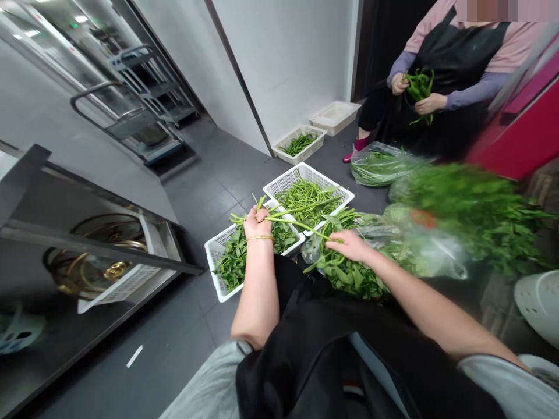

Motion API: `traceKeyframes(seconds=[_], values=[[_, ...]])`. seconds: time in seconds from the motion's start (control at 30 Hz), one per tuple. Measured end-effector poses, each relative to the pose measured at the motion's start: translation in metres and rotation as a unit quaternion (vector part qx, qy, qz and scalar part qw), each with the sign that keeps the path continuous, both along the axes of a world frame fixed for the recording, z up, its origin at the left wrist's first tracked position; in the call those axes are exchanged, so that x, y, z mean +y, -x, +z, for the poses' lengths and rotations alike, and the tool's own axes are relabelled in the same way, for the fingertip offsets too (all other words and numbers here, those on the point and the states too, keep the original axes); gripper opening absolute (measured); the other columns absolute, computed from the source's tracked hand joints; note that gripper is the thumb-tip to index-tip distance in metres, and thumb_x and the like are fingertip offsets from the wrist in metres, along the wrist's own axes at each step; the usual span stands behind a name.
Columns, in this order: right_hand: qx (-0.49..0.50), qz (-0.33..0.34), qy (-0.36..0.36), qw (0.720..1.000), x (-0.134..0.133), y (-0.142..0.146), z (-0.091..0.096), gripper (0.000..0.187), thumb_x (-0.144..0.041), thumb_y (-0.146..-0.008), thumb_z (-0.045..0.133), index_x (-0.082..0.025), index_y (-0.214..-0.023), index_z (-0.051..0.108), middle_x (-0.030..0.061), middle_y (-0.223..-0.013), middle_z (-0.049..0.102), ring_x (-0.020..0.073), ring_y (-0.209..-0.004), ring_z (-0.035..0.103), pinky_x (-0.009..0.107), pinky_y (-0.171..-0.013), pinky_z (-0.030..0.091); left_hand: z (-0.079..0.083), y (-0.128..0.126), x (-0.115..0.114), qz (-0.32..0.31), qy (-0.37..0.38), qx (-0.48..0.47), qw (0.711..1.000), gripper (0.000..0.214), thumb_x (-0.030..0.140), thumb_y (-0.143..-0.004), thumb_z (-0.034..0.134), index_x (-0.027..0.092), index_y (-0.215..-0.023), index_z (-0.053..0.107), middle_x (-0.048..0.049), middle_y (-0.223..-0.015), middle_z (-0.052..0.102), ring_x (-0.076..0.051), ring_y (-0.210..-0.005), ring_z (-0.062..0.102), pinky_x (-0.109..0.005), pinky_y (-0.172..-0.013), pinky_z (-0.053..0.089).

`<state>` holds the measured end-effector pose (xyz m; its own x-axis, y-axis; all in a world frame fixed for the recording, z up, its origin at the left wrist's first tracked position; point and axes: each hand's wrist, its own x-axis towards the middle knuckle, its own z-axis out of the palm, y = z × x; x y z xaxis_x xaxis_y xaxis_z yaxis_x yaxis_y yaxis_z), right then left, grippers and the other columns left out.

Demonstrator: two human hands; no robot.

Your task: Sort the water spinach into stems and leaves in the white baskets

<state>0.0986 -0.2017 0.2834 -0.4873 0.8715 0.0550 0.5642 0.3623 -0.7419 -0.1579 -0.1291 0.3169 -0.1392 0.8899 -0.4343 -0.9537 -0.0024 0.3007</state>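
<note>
The left hand (258,221) grips green stems (297,223) over a white basket (211,265) of leaves (233,262), while the right hand (349,244) pinches one stem above heaped leafy greens (353,276). Just beyond, a second basket (321,177) holds green beans (301,201), and a tray (308,152) holds green pods (298,144) by the wall (301,58). Grey floor (205,174) stretches left, toward the metal shelf's edge (179,266).
</note>
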Motion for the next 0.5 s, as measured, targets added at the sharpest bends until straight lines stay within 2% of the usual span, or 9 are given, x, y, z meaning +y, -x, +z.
traceKeyframes(seconds=[0.03,0.1,0.17,0.2,0.3,0.37,0.5], values=[[0.045,-0.004,-0.014,0.999,-0.007,-0.007,0.007,0.028,-0.034,-0.084,0.051,-0.017,-0.07,0.068,0.0029,-0.068,0.066,0.0158,-0.064,0.059,0.027,-0.065,0.044,-0.002,0.001,-0.001,0.002,-0.003,0.002,1.0,0.025,0.015,-0.096,0.02,0.018,-0.077,0.035,0.0075,-0.055,0.032,-0.002,-0.033,0.023,-0.01,-0.029,0.02],[0.135,-0.078,-0.049,0.987,-0.024,-0.029,0.019,0.03,-0.036,-0.085,0.048,-0.018,-0.071,0.068,0.002,-0.068,0.065,0.0146,-0.062,0.057,0.027,-0.063,0.044,-0.008,0.002,-0.003,0.005,-0.008,0.005,1.0,0.027,0.014,-0.096,0.018,0.017,-0.078,0.038,0.0081,-0.052,0.028,-0.003,-0.032,0.021,-0.011,-0.028,0.019],[0.17,-0.161,-0.056,0.971,-0.041,-0.055,0.026,0.031,-0.038,-0.085,0.049,-0.018,-0.07,0.067,0.0016,-0.066,0.063,0.0142,-0.06,0.055,0.027,-0.061,0.044,-0.012,0.002,-0.004,0.003,-0.015,0.006,1.0,0.03,0.013,-0.096,0.016,0.016,-0.08,0.041,0.0083,-0.052,0.026,-0.004,-0.033,0.02,-0.011,-0.028,0.019],[0.164,-0.172,-0.039,0.971,-0.048,-0.068,0.027,0.032,-0.04,-0.084,0.049,-0.018,-0.067,0.065,0.0013,-0.063,0.061,0.014,-0.058,0.053,0.026,-0.06,0.043,-0.013,0.001,-0.005,-0.001,-0.02,0.005,1.0,0.031,0.013,-0.096,0.015,0.016,-0.08,0.042,0.0081,-0.052,0.027,-0.004,-0.033,0.019,-0.012,-0.028,0.019],[0.094,-0.115,0.035,0.988,-0.061,-0.096,0.02,0.04,-0.049,-0.081,0.052,-0.018,-0.056,0.056,0.001,-0.059,0.055,0.0142,-0.056,0.052,0.027,-0.058,0.043,-0.008,-0.004,-0.006,-0.02,-0.044,-0.002,0.999,0.031,0.017,-0.097,0.017,0.015,-0.08,0.043,0.0067,-0.055,0.032,-0.004,-0.035,0.021,-0.01,-0.028,0.021],[0.059,-0.103,0.057,0.991,-0.063,-0.106,0.017,0.044,-0.054,-0.08,0.051,-0.018,-0.054,0.051,0.0007,-0.059,0.053,0.0139,-0.056,0.05,0.027,-0.056,0.042,-0.001,-0.008,-0.009,-0.04,-0.089,-0.015,0.995,0.031,0.02,-0.098,0.019,0.015,-0.079,0.042,0.0049,-0.059,0.038,-0.003,-0.036,0.023,-0.009,-0.029,0.022],[0.036,-0.12,-0.001,0.992,-0.052,-0.101,0.032,0.042,-0.053,-0.079,0.055,-0.018,-0.056,0.047,-0.0003,-0.057,0.052,0.013,-0.055,0.048,0.026,-0.055,0.038,0.02,-0.016,-0.022,-0.08,-0.198,-0.01,0.977,0.032,0.024,-0.098,0.018,0.016,-0.077,0.042,0.0023,-0.064,0.042,-0.003,-0.041,0.029,-0.008,-0.028,0.021]])
